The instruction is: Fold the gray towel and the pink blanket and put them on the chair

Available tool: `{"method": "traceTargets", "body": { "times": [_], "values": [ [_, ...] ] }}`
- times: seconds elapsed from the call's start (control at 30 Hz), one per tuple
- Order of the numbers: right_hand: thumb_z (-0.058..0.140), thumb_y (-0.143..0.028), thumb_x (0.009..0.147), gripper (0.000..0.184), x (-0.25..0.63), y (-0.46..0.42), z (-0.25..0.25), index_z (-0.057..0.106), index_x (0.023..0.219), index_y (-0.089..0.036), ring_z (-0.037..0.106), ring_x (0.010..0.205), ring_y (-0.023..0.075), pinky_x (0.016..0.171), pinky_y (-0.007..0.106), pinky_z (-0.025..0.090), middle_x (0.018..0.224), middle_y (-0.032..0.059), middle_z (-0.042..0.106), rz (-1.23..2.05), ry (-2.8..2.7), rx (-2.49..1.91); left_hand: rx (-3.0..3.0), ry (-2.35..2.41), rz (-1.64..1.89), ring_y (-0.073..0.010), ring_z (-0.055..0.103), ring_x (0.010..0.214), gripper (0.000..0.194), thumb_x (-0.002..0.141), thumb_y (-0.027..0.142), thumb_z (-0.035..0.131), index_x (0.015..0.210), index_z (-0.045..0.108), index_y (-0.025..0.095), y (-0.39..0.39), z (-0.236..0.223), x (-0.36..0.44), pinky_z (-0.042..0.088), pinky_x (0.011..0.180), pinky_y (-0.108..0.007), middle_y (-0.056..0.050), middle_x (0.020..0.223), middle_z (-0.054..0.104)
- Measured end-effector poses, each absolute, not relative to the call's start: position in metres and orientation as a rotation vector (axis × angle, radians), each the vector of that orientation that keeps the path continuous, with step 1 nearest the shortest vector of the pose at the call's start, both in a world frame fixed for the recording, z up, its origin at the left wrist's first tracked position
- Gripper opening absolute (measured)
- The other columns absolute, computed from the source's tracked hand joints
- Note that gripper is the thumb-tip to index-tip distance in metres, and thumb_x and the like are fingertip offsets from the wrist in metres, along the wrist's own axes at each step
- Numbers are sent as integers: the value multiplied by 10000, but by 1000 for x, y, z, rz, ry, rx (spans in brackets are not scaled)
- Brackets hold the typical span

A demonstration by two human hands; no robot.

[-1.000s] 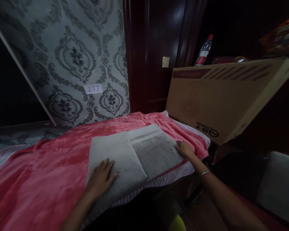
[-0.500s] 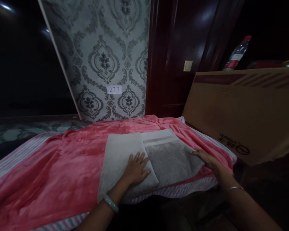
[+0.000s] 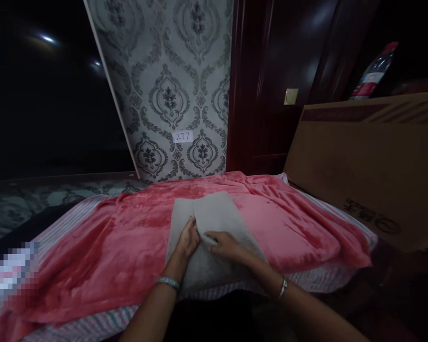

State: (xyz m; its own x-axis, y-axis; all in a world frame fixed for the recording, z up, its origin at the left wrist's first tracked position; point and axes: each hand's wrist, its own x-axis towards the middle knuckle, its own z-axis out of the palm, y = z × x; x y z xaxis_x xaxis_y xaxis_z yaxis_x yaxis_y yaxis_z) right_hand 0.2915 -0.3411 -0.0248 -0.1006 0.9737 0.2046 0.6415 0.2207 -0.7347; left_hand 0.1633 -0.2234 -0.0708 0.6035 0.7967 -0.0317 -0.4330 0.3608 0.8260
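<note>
A grey towel (image 3: 214, 216) lies folded into a narrow strip on a pink fleece blanket (image 3: 135, 232) spread over a bed. My left hand (image 3: 187, 239) rests on the towel's left part near the fold, fingers curled against the cloth. Beside it, my right hand (image 3: 225, 246) lies on the folded-over flap, fingers pressing it down. Both wrists wear bangles.
A large cardboard box (image 3: 367, 161) leans at the bed's right side, with a plastic bottle (image 3: 373, 73) behind it. Patterned wallpaper with a tag reading 277 (image 3: 182, 137) and a dark wooden door (image 3: 274, 85) stand behind the bed. A striped sheet edge (image 3: 92, 325) shows in front.
My right hand has carried the towel's right half over to the left, so the towel is narrower. Both hands have come together at its middle. The view has shifted left.
</note>
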Motion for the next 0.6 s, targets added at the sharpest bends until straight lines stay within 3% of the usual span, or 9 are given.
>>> {"method": "traceTargets", "body": {
  "times": [0.13, 0.23, 0.37, 0.5, 0.6],
  "values": [
    [607, -170, 730, 607, 271, -368, -43, 631, 1336, -148, 624, 1143, 277, 1022, 383, 478, 1279, 115, 675, 624, -1912, -1605, 927, 460, 914, -301, 657, 1184, 509, 765, 304, 714, 1237, 634, 133, -227, -69, 164, 538, 1027, -446, -149, 1210, 721],
    [673, -210, 734, 746, 269, -396, -50, 520, 1458, -117, 551, 1238, 303, 1087, 427, 429, 1371, 161, 597, 487, -1880, -1687, 951, 564, 904, -320, 684, 1127, 512, 687, 221, 725, 1180, 664, 98, -223, -66, 169, 554, 1001, -456, -167, 1126, 746],
    [643, -165, 736, 718, 269, -418, -61, 548, 1447, -201, 482, 1299, 303, 1121, 481, 385, 1421, 117, 563, 290, -1919, -1725, 970, 630, 869, -344, 713, 1027, 458, 628, 194, 768, 1065, 705, 72, -210, -57, 181, 579, 936, -471, -183, 1015, 761],
    [481, -20, 749, 713, 272, -416, -61, 585, 1418, -243, 479, 1336, 255, 1139, 477, 375, 1435, 76, 581, 180, -1937, -1703, 1030, 667, 908, -309, 725, 951, 488, 570, 142, 771, 1053, 719, 103, -195, -43, 193, 584, 883, -419, -132, 983, 773],
    [464, 7, 770, 707, 267, -404, -56, 575, 1428, -226, 504, 1326, 229, 1141, 449, 387, 1424, 79, 594, 43, -1929, -1621, 1079, 686, 947, -282, 727, 897, 552, 518, 107, 740, 1069, 718, 119, -181, -33, 191, 580, 830, -366, -98, 957, 777]
  ]
}}
